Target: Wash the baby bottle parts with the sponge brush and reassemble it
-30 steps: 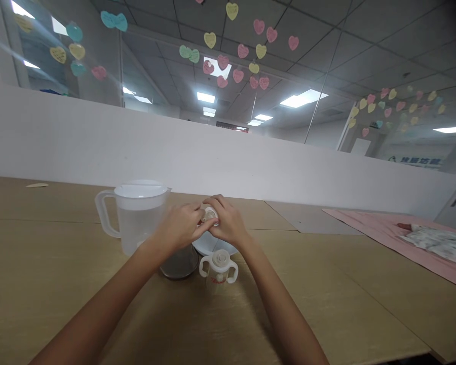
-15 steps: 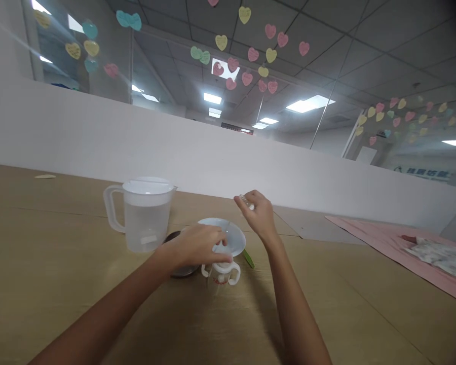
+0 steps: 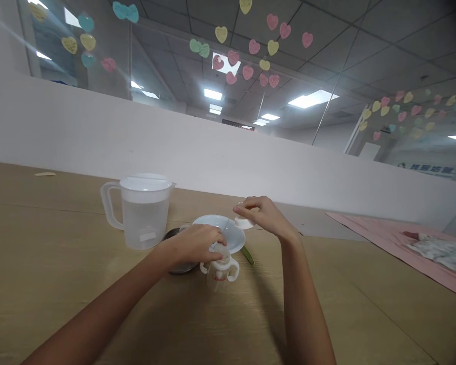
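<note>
Now that the right hand (image 3: 266, 215) has tipped its pinched, white-rimmed piece (image 3: 244, 222) rim-down by the pale dish (image 3: 236, 240), the 2 hands attend to separate parts — left hand (image 3: 199, 242) curled over the 2-handled cup (image 3: 218, 275), its grip impossible to tell.

Slender bare forearms (image 3: 110, 304), bare hands (image 3: 268, 218)
</note>
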`<control>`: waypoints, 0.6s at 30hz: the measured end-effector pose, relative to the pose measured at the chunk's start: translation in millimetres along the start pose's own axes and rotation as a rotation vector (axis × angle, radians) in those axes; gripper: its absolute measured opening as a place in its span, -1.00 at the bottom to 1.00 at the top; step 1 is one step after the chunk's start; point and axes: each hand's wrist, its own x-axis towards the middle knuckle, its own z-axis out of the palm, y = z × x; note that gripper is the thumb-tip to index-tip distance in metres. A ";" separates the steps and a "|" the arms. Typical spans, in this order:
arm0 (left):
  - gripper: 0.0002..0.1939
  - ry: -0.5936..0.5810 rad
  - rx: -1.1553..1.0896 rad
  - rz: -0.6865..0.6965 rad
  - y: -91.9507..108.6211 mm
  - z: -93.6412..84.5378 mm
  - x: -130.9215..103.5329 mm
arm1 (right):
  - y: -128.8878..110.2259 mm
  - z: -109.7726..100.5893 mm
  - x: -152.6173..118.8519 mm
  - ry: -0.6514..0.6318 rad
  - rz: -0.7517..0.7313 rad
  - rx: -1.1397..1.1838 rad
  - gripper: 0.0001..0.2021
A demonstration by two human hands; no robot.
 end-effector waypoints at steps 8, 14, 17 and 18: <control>-0.72 -0.015 -0.077 -0.018 -1.0 -0.9 0.6 | -2.7 -6.7 -4.8 -0.060 -0.079 0.045 -0.81; -0.77 -0.056 -0.232 -0.050 -0.3 -5.6 2.6 | -2.9 -10.8 -9.0 -0.112 -0.023 -0.001 -0.78; -0.71 -0.075 -0.370 -0.086 -4.2 -2.1 4.1 | -6.4 -9.5 -9.1 -0.157 -0.046 -0.031 -0.79; -0.68 -0.083 -0.418 -0.093 -5.7 -0.4 4.5 | -7.5 -8.6 -8.8 -0.177 -0.054 -0.037 -0.81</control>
